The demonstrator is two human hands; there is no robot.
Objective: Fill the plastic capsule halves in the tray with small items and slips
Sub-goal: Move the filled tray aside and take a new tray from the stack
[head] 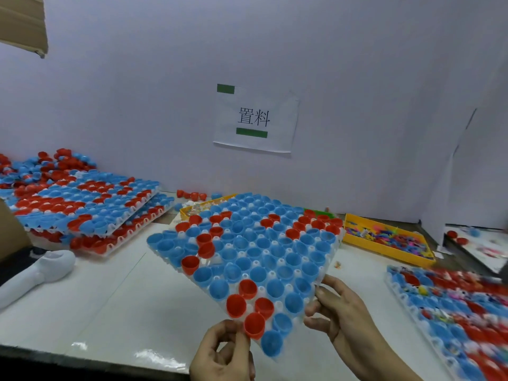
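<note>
- Held tilted above the white desk [115, 292]: a clear plastic tray [276, 299] full of blue and red capsule halves [247, 251], open ends up.
- Pinching its near corner, at a red half: fingers [233, 329] of the left hand [224, 353], curled.
- Gripping its near right edge: right hand [343, 314], thumb on top, fingers [313, 312] curled under the rim.
- Beyond the fingers, under the tray's far edge: a yellow plastic bin [192, 210].
- Far right of the fingers: a second yellow bin of small colourful items [390, 239].
- Right of the right hand: a blurred tray of filled halves [450, 312].
- Far left: stacked trays of halves [90, 204].
</note>
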